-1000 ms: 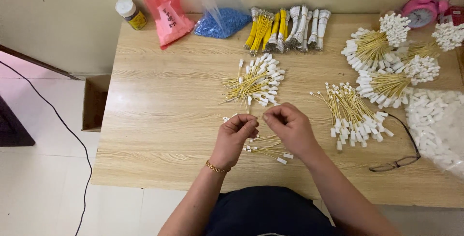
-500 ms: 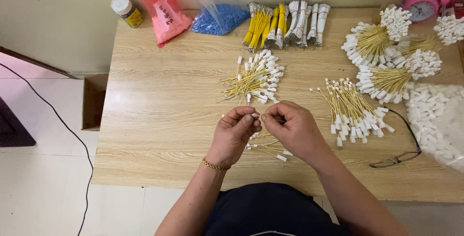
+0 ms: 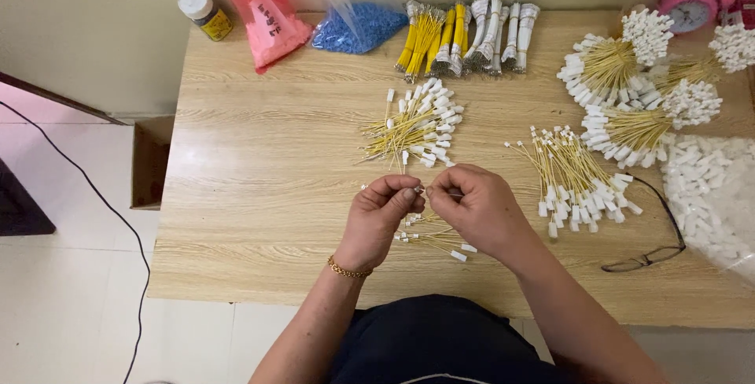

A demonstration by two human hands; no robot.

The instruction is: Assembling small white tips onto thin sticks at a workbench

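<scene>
A thin yellow wire (image 3: 431,192) is pinched between the fingertips of the left hand (image 3: 379,219) and right hand (image 3: 476,212), at table (image 3: 259,179) centre. The finished pile (image 3: 417,126) lies at 12 o'clock. With so slight a grip, the wire could slip into the loose wires (image 3: 432,236) beneath.

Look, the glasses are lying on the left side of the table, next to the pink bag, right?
Not quite. The head view shows the glasses on the right side of the table, by the loose white pieces. The pink bag sits far off, at the back left.
</scene>
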